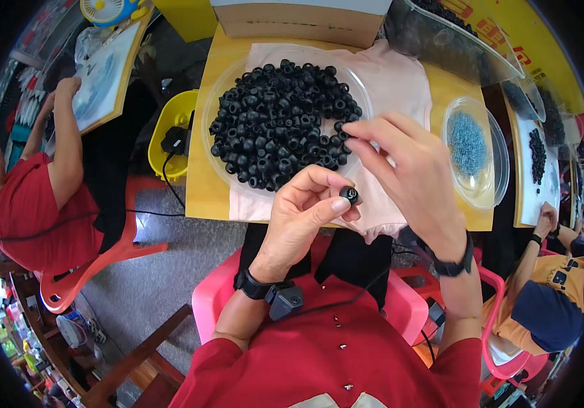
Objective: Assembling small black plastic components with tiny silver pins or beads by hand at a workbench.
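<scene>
My left hand [311, 204] pinches one small black round hollow piece [349, 195] between thumb and fingers, just off the near right rim of a wide clear tray. A pale glint shows in that piece's opening. Heaped in the tray [205, 122] are many more black round pieces [275, 126], each with a hole. My right hand [407, 163] reaches over the tray's right side, thumb and forefinger closed around a black piece at the edge of the heap. A pink cloth [401, 88] lies beneath the tray on the wooden table [210, 207].
Right of the cloth stands a clear tub [479, 194] of tiny blue pieces [467, 143]. A cardboard box [299, 24] and a clear bin [448, 44] line the back. A yellow basket [163, 139] hangs left. People work at tables on both sides.
</scene>
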Demonstrator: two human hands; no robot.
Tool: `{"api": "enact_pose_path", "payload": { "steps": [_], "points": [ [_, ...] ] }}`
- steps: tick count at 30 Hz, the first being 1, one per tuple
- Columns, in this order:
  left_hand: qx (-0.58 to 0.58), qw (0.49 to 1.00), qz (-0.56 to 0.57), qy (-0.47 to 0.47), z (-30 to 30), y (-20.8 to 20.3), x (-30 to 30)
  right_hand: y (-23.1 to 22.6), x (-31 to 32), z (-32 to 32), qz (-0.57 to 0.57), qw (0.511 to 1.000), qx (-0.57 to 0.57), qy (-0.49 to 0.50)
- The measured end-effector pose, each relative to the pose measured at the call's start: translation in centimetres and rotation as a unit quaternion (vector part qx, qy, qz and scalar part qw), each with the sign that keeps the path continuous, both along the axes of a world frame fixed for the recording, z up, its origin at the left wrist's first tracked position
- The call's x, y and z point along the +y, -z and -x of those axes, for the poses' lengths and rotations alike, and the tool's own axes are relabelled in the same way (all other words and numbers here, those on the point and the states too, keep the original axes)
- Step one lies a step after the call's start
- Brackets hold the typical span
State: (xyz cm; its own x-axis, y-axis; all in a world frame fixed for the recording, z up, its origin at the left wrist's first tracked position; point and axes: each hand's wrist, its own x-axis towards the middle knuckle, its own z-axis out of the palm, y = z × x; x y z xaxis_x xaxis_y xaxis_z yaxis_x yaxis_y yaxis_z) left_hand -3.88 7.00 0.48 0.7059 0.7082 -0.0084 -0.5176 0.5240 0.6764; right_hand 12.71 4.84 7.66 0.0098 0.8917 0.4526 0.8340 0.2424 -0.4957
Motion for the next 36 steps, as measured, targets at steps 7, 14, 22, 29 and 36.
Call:
{"api": "enact_pose_path", "payload": {
  "steps": [7,14,22,29,36],
  "points": [
    [0.048,0.998,0.012,0.029,0.1,-0.4,-0.6,4.1,5.6,-0.6,0.088,0.992,-0.084,-0.033],
    [0.034,0.999,0.017,0.026,0.4,-0.4,-0.4,4.2,6.5,0.3,0.096,0.98,-0.169,-0.028],
    [0.031,0.998,0.042,0.038,0.1,-0.5,-0.4,4.5,6.5,0.0,0.141,0.971,-0.19,-0.018],
    [0.052,0.998,0.014,0.027,0.2,-0.4,-0.5,4.7,6.6,0.1,0.136,0.977,-0.163,-0.013],
    [0.031,0.999,0.022,0.039,0.2,-0.2,-0.9,4.1,4.9,-0.8,0.085,0.991,-0.099,-0.018]
  ]
}}
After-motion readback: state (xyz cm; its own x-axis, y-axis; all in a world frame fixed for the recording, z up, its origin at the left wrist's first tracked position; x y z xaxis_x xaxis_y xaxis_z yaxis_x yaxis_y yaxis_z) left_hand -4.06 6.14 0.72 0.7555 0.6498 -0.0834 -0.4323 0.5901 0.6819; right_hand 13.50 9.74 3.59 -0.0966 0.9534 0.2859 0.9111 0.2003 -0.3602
